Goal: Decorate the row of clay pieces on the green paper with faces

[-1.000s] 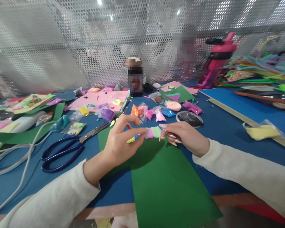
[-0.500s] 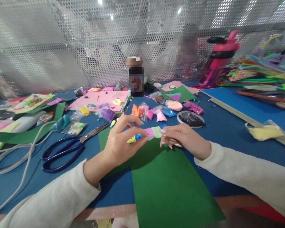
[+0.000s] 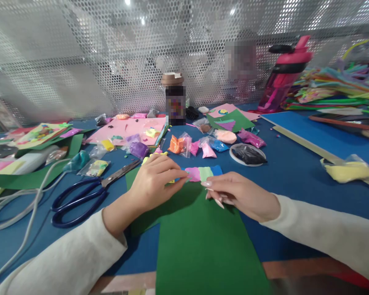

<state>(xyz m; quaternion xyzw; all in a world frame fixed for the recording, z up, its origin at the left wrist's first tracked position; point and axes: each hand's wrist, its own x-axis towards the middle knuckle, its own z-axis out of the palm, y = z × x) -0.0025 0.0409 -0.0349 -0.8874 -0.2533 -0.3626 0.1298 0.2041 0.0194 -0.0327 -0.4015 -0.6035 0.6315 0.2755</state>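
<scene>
The left hand (image 3: 158, 176) pinches a wavy-edged, pink-green-blue clay strip (image 3: 205, 173) between its fingers; the right hand's (image 3: 241, 193) fingers meet at its near edge, grip unclear. Light, even pressure should suit it, by the green rectangular paper (image 3: 203, 246).

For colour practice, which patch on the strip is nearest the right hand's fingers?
The pale green patch, between the pink patch by the left hand and the blue end patch.

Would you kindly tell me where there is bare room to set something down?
Bare blue table shows between the black packet and yellow packet, and between the green sheet and right sleeve. Beyond the multicoloured strip, small packets crowd it.
</scene>
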